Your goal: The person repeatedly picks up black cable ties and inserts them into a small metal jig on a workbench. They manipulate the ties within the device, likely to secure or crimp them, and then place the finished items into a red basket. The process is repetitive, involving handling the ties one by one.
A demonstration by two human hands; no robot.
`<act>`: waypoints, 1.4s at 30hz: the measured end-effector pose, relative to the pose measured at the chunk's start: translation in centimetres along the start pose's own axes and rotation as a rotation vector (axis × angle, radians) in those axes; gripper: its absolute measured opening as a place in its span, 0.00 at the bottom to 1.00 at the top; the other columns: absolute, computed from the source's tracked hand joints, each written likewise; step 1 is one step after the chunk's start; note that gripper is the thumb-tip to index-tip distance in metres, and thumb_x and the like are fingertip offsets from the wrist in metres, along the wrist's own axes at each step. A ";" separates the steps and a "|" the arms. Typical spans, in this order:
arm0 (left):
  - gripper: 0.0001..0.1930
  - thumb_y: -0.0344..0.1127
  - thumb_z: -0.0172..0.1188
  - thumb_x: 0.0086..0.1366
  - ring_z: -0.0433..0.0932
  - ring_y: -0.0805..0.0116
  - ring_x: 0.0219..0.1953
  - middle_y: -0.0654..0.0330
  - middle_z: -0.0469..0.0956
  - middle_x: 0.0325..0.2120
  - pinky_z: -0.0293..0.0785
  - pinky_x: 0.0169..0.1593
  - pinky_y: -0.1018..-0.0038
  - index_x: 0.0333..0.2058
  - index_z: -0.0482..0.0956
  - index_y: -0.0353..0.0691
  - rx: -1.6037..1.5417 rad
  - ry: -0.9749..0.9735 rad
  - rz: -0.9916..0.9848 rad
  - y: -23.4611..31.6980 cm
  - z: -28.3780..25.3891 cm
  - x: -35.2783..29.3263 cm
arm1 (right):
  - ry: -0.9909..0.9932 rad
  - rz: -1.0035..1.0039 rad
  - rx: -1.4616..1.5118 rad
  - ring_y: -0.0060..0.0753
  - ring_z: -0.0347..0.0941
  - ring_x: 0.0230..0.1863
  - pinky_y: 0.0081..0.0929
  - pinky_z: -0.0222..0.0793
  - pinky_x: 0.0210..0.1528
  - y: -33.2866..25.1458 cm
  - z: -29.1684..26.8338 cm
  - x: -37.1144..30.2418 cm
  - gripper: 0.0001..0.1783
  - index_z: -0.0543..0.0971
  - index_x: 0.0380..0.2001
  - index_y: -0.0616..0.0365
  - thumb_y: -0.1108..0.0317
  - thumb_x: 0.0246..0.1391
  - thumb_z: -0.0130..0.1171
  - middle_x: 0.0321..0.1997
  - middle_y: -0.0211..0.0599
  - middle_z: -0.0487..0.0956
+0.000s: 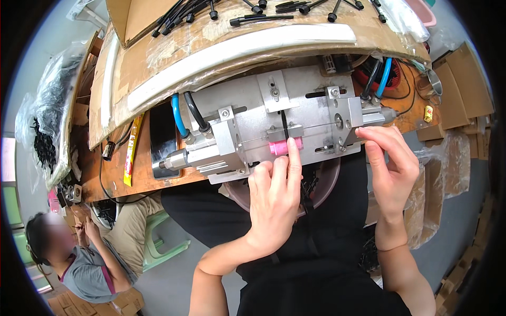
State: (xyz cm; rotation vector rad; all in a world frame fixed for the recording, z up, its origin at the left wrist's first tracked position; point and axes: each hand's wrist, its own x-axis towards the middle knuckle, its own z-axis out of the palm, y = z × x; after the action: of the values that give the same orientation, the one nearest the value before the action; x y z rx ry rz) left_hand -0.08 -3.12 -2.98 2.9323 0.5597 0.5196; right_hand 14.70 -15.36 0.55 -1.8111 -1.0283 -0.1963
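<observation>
A grey metal fixture lies on the bench in front of me, with a clamp block at each side and a thin rod running between them. A slim black stem lies across its middle, over a small metal block and a pink block. My left hand presses the stem at the pink block with its outstretched index finger; the other fingers are bent and appear to hold nothing. Beside the right clamp block, my right hand has curved fingers and thumb apart, the index fingertip at the block's edge.
Black stems with wider heads lie on a cardboard sheet above the fixture. Blue and black air hoses join both clamps. A yellow packet and a dark phone-like slab lie left. A bowl sits below; a co-worker sits at left.
</observation>
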 end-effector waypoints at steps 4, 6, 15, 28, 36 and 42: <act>0.35 0.29 0.65 0.50 0.67 0.62 0.39 0.62 0.71 0.35 0.63 0.45 0.69 0.59 0.67 0.32 -0.011 -0.009 0.035 -0.2 -0.3 0.2 | -0.016 0.007 -0.025 0.30 0.72 0.32 0.21 0.65 0.29 -0.6 -0.1 0.1 0.09 0.81 0.34 0.65 0.82 0.46 0.63 0.33 0.39 0.80; 0.34 0.30 0.62 0.52 0.67 0.62 0.39 0.60 0.69 0.36 0.66 0.44 0.69 0.59 0.65 0.32 -0.054 -0.020 0.052 -0.3 -0.9 0.2 | -0.033 -0.009 -0.040 0.31 0.73 0.32 0.22 0.66 0.30 -0.9 -0.3 0.4 0.10 0.81 0.34 0.65 0.83 0.45 0.63 0.33 0.40 0.80; 0.13 0.20 0.51 0.59 0.70 0.49 0.46 0.47 0.73 0.42 0.69 0.49 0.63 0.41 0.79 0.37 -0.009 0.427 0.024 -18.0 -8.2 17.3 | -0.092 -0.734 -0.120 0.44 0.74 0.35 0.34 0.69 0.38 -6.3 8.9 15.0 0.07 0.79 0.31 0.64 0.71 0.51 0.62 0.31 0.42 0.78; 0.11 0.26 0.58 0.60 0.72 0.71 0.30 0.59 0.75 0.30 0.70 0.37 0.75 0.42 0.79 0.41 -0.222 0.263 0.088 -15.8 -9.8 17.4 | -0.373 -0.921 -0.238 0.46 0.74 0.34 0.36 0.69 0.39 -0.3 9.7 22.9 0.03 0.76 0.28 0.61 0.76 0.46 0.57 0.29 0.42 0.76; 0.14 0.18 0.56 0.56 0.75 0.56 0.39 0.54 0.75 0.33 0.71 0.41 0.65 0.40 0.77 0.38 -0.170 0.572 0.043 -11.1 -9.1 11.0 | -0.325 -0.098 0.272 0.19 0.72 0.24 0.16 0.65 0.24 -3.7 2.5 22.3 0.09 0.76 0.38 0.67 0.72 0.57 0.57 0.24 0.37 0.79; 0.34 0.15 0.60 0.48 0.70 0.62 0.36 0.55 0.72 0.35 0.69 0.43 0.70 0.58 0.66 0.27 -0.292 0.240 0.022 -2.6 -3.3 -0.6 | -0.125 0.029 0.959 0.38 0.78 0.47 0.18 0.81 0.37 -2.4 1.1 17.5 0.15 0.75 0.42 0.66 0.65 0.57 0.60 0.43 0.52 0.80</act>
State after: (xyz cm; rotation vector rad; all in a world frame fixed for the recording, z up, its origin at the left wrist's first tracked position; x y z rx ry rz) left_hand -2.66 -0.80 -0.58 2.6192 0.4330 0.8825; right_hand 23.60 -4.36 11.22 -0.9633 -0.9424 0.3827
